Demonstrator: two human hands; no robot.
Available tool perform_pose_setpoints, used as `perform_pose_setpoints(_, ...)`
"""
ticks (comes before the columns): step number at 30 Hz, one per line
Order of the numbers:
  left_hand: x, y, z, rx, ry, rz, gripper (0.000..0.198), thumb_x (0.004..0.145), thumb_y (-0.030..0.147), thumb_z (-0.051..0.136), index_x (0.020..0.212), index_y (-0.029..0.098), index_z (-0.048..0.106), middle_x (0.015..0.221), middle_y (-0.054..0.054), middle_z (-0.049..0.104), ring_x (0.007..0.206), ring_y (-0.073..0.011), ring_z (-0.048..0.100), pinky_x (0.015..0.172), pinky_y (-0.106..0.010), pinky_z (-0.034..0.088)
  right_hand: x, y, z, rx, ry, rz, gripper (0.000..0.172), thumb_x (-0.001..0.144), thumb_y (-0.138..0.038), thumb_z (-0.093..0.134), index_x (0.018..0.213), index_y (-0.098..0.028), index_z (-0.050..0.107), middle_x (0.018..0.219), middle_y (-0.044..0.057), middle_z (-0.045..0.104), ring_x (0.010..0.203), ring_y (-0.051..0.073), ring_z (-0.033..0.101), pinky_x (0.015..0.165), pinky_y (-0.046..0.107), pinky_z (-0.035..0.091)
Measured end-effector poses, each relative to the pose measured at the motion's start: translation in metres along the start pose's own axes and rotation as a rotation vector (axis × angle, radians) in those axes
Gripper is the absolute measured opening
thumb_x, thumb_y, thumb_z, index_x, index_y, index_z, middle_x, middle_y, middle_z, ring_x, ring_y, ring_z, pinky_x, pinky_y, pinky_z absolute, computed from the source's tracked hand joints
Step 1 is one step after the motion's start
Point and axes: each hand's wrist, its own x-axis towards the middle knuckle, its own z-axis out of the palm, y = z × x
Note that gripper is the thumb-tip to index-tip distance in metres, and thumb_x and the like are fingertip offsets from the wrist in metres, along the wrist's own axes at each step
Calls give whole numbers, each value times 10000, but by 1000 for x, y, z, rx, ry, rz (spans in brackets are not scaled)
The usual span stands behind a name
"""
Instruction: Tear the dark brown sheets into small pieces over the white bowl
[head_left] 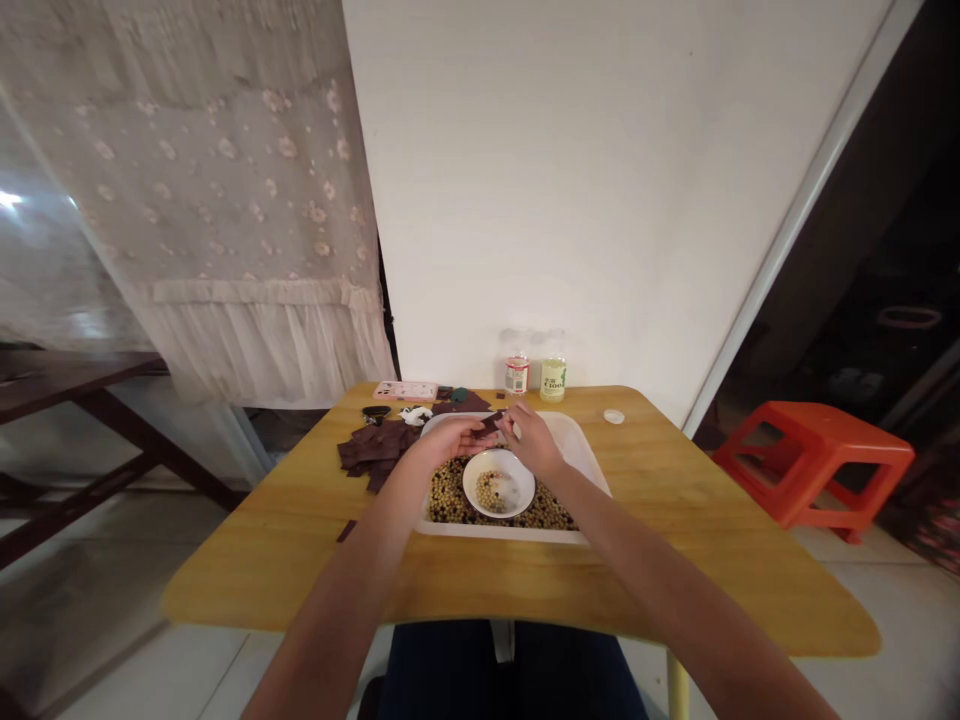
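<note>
My left hand [453, 440] holds a small dark brown piece [489, 425], perhaps cloth, by its edge. The fingers of my right hand [526, 437] are pinched at the same piece's right end; anything smaller between them is too tiny to make out. Just below both hands, a white bowl [521, 488] contains pale beads [491, 490]. It rests in a white tray [499, 533] filled with yellowish and dark beads [448, 492]. Left of the tray lies a pile of similar flat brown pieces [377, 448], partly behind my left forearm.
At the table's back stand two clear bottles, one with a red-and-white label [517, 375], one with a green label [553, 378]. A pink phone [406, 390], white bundle [415, 415] and round white lid [614, 416] lie around the tray. An orange stool [825, 450] stands right.
</note>
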Motion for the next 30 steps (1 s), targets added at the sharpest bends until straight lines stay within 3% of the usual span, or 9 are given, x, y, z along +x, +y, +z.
perform_pose_setpoints(11, 2, -2, -2, 4, -6, 20, 179, 713, 158, 561, 873, 115, 630, 781, -101, 701, 696, -173, 670, 613, -226, 522, 0, -1, 0, 6, 2, -1, 202, 778, -110, 413, 620, -208, 335, 687, 4, 421, 653, 138, 437, 604, 245, 348)
perform_pose_setpoints(20, -1, -1, 0, -38, -36, 80, 43, 699, 150, 602, 722, 115, 607, 705, -97, 688, 679, -180, 669, 673, -257, 525, 0, -2, 0, 2, -11, 18, 203, 780, -108, 414, 623, -207, 333, 686, 0, 418, 649, 135, 436, 602, 239, 346)
perform_pose_setpoints(30, 3, -3, -4, -34, -7, 46, 72, 704, 136, 596, 773, 116, 610, 734, -90, 689, 681, -178, 670, 665, -256, 531, 0, 0, 1, 15, -9, 8, 197, 779, -105, 416, 628, -207, 341, 684, -1, 420, 659, 138, 441, 606, 241, 350)
